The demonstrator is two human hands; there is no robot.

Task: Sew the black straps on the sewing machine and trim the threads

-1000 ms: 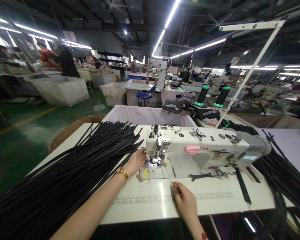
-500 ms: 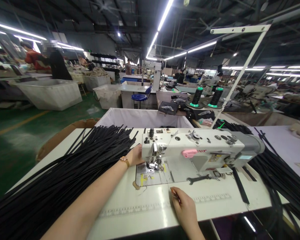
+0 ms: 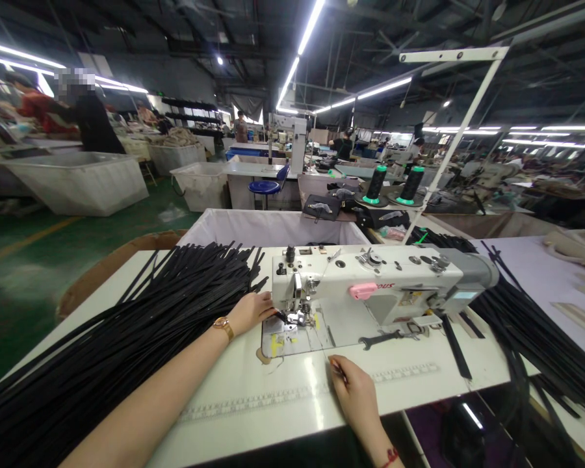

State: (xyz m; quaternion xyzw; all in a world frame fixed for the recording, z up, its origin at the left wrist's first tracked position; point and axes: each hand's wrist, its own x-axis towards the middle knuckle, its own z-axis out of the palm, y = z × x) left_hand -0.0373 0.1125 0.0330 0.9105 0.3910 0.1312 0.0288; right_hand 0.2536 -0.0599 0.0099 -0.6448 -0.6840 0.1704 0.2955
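A white sewing machine [image 3: 365, 276] stands on the table in front of me. My left hand [image 3: 253, 312], with a gold watch on its wrist, is at the left of the presser foot [image 3: 299, 317]. Its fingers are pressed together at a small dark piece that I cannot make out clearly. My right hand [image 3: 353, 390] is closed in a pinch just in front of the machine bed. A thin thread [image 3: 324, 348] runs from the needle area to its fingertips. Something dark shows inside the curled fingers, too small to name.
Long black strips [image 3: 175, 325] lie piled on the left; more black strips [image 3: 541, 318] hang at the right. A wrench [image 3: 383, 339] rests on the machine bed's edge. A ruler strip [image 3: 253, 401] runs along the table. Behind are a lined bin [image 3: 273, 227] and thread cones [image 3: 375, 185].
My left hand has come out from behind the machine head, leftward and nearer to me, with its fingers now in sight. My right hand stays pinched near the same spot. The view has shifted slightly.
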